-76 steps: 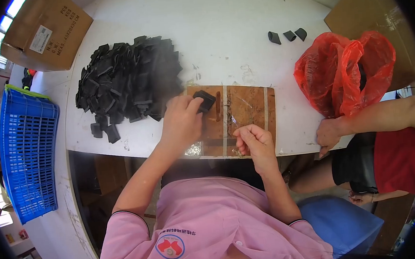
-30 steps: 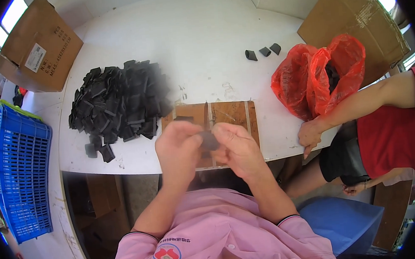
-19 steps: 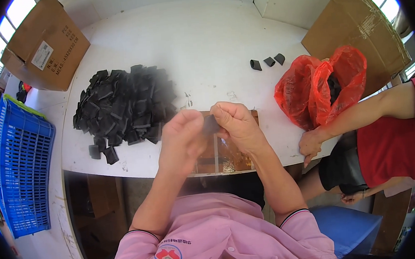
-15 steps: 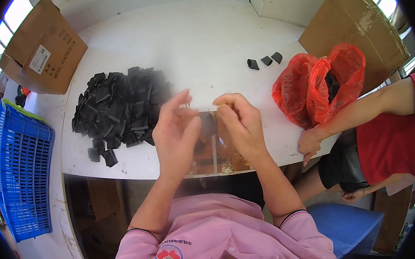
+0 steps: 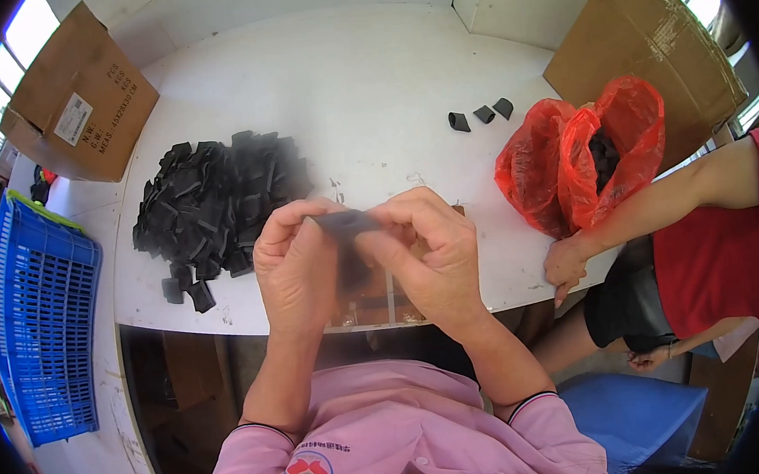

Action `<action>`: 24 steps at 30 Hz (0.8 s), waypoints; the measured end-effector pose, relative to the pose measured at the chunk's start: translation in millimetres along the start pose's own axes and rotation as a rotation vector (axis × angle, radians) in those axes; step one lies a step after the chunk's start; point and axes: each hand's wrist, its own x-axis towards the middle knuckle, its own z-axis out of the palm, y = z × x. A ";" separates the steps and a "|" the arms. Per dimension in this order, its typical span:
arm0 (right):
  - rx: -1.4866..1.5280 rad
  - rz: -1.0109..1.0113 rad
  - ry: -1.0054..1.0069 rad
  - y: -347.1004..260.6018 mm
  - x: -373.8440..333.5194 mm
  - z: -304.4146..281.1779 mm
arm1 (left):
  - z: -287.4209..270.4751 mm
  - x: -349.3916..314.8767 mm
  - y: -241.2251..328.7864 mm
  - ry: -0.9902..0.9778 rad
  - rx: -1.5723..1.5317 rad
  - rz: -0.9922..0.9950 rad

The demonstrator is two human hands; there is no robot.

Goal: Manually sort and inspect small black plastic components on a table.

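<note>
Over the front of the white table, my left hand (image 5: 295,266) and my right hand (image 5: 434,255) pinch a small black sleeve-like piece (image 5: 345,224) from its two sides. Thumbs and fingers cover its ends, and its lower part is blurred. Just left of my left hand lies a large heap of flat black pieces (image 5: 208,206), two of them loose at its near edge. Farther off to the right, three black sleeves (image 5: 460,122) rest in a short row, the nearest with its hollow end showing.
A red plastic bag (image 5: 530,167) with black pieces inside stands at right, beside a co-worker's hand (image 5: 565,262) on the table edge. Cardboard boxes stand at far left (image 5: 87,95) and far right (image 5: 642,56). A blue basket (image 5: 47,317) is at left. Brown tape (image 5: 368,314) covers the table's front edge.
My hands have come together around the black piece. Before, my left hand was apart with loose fingers, and the right was pinched shut beside it.
</note>
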 end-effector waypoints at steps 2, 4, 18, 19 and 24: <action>-0.054 -0.042 0.007 4.6 0.8 -3.8 | -2.6 -0.5 1.0 0.005 0.088 -0.015; -0.108 -0.082 0.016 10.5 -2.1 -3.3 | -6.4 -3.5 1.9 0.016 0.205 -0.053; -0.226 -0.106 -0.088 -0.4 -0.2 -10.8 | 9.3 13.0 16.4 -0.186 0.895 0.060; -0.241 -0.126 -0.091 1.2 -0.3 -10.8 | 9.3 11.5 16.1 -0.185 0.895 0.051; -0.239 -0.166 -0.019 12.5 -1.7 -3.5 | 4.1 13.2 12.0 -0.198 0.826 0.107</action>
